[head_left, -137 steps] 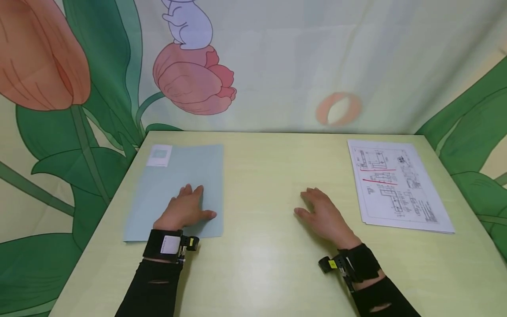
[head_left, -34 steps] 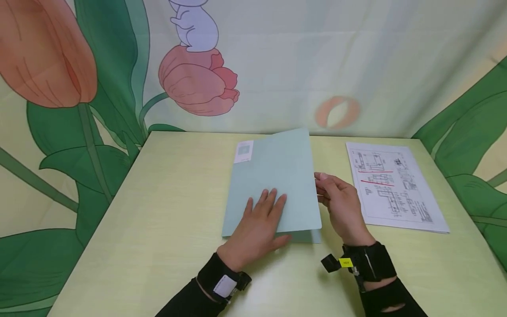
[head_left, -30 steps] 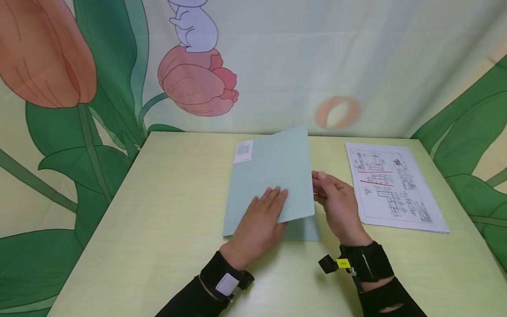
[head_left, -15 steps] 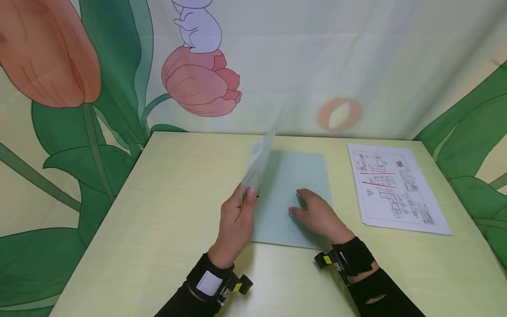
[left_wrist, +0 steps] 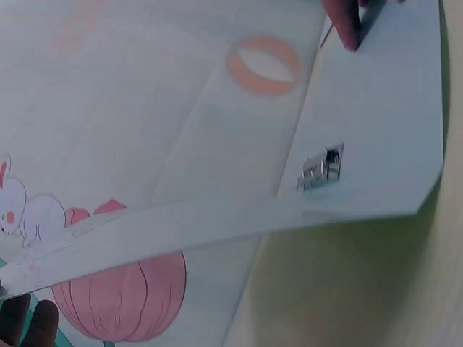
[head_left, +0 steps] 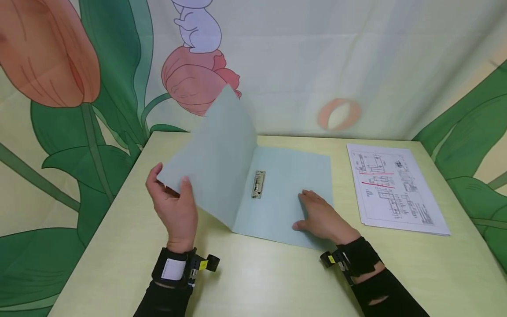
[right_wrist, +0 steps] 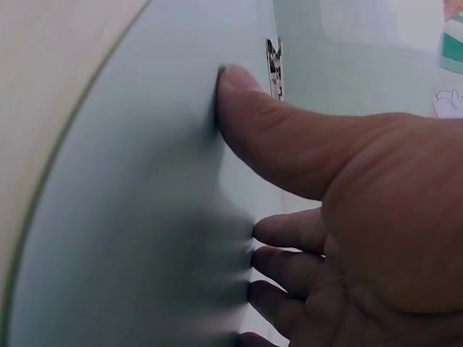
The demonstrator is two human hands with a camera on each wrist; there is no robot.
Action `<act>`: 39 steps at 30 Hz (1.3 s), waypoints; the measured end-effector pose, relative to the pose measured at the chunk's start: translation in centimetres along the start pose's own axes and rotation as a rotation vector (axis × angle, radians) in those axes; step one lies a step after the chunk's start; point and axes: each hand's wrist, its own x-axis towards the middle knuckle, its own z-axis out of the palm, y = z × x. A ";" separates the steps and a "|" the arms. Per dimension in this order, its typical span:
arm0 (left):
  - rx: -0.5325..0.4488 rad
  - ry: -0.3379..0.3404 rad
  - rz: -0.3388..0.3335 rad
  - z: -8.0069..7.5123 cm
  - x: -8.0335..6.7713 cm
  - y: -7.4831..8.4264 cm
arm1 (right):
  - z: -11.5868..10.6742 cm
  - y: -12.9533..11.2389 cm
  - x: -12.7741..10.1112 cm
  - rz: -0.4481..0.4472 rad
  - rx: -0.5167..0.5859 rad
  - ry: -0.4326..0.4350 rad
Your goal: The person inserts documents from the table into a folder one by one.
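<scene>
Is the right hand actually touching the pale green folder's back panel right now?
Touching. The right wrist view shows the right hand with thumb and fingers pressed flat on the pale green folder; the head view agrees.

Head view high over table (head_left: 253,281), wrist views close, all sharing folder (head_left: 285,193)

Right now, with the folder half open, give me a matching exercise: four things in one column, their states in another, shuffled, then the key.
Things:
1. left hand
2. right hand
3. metal clip
4. printed sheets

States:
A. lies untouched at the right of the table
B. presses flat on the folder's back cover
C. grips the lifted front cover by its edge
D. sits near the fold, inside the folder

Pairs: 1-C, 2-B, 3-D, 4-A
</scene>
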 end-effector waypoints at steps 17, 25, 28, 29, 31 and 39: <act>0.995 -0.616 -0.159 -4.4 2.4 -4.4 | -1.4 2.4 0.1 -0.005 -0.004 -0.039; 1.009 -0.995 -0.110 -0.6 1.1 -5.2 | -1.4 2.6 0.3 -0.028 -0.011 -0.054; 1.025 -1.078 -0.087 0.7 0.8 -5.1 | -1.5 2.7 0.2 -0.039 -0.019 -0.055; 1.029 -1.102 -0.087 1.1 0.7 -5.1 | -1.5 2.7 0.2 -0.042 -0.020 -0.054; 1.036 -1.144 -0.103 1.7 0.7 -4.9 | -1.5 2.7 0.1 -0.046 -0.018 -0.054; 1.136 -1.225 -0.167 3.3 -0.5 -4.3 | -1.9 3.2 -0.4 -0.079 -0.027 -0.045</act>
